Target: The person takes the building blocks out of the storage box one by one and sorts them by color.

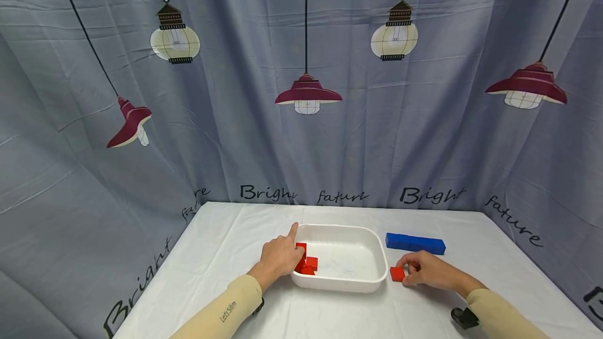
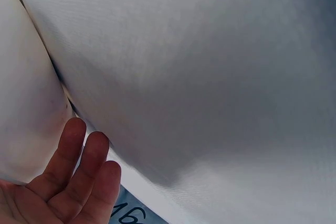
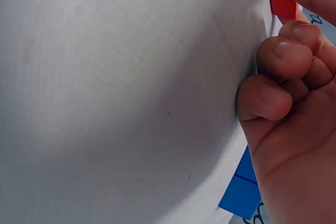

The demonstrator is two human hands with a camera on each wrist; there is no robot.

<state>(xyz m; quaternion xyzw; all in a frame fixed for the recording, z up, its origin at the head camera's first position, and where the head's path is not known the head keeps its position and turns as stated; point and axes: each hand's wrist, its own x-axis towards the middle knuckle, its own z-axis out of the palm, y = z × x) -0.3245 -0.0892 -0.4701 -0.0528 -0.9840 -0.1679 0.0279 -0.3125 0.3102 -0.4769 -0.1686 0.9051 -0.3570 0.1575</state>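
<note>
A white plastic tray [image 1: 346,284] stands on the table, with several red blocks [image 1: 312,263] lying at its left end. My left hand [image 1: 279,256] holds the tray's left side, its index finger along the rim and its thumb over the inside. In the left wrist view, the other fingers [image 2: 97,166] lie along the tray's outer wall. To the right of the tray, my right hand [image 1: 430,270] pinches a red block [image 1: 397,274] between thumb and fingertips, low over the tablecloth. Part of this red block [image 3: 283,1] shows past the thumb in the right wrist view.
Behind my right hand lies a row of blue blocks [image 1: 414,243], set end to end. A white cloth [image 1: 254,218] covers the table. Grey curtains [image 1: 245,135] printed with lamps and lettering hang at the table's back and sides.
</note>
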